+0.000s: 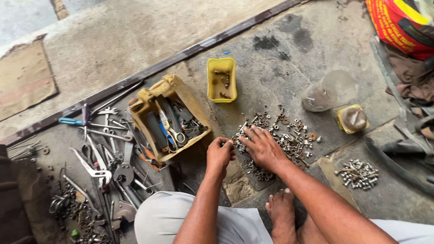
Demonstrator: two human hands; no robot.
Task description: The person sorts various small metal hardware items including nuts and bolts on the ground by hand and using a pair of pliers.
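1. The pile of nuts and bolts (280,135) lies on the grey concrete floor (280,54), just right of the frame's middle. It is a loose scatter of small silvery pieces, with a few rusty brown washers at its 3 o'clock edge.
2. The right hand (262,147) rests palm down on the pile, fingers spread and flat among the pieces, gripping nothing that I can see.
3. The left hand (220,156) sits just beside it at 9 o'clock, curled into a loose fist, the fingertips pinching a small silvery piece too tiny to tell apart.
4. A bare foot (282,217) is planted at 6 o'clock of the pile, near the right forearm.
5. A smaller heap of nuts (358,173) lies well apart at 4 o'clock.
6. A small yellow tray (221,79) stands at 11 o'clock of the pile, a few dark bits inside.
7. A tan tool box (168,118) at 9 o'clock holds scissors and other tools.
8. Beyond it, wrenches and pliers (101,158) are strewn over the floor.
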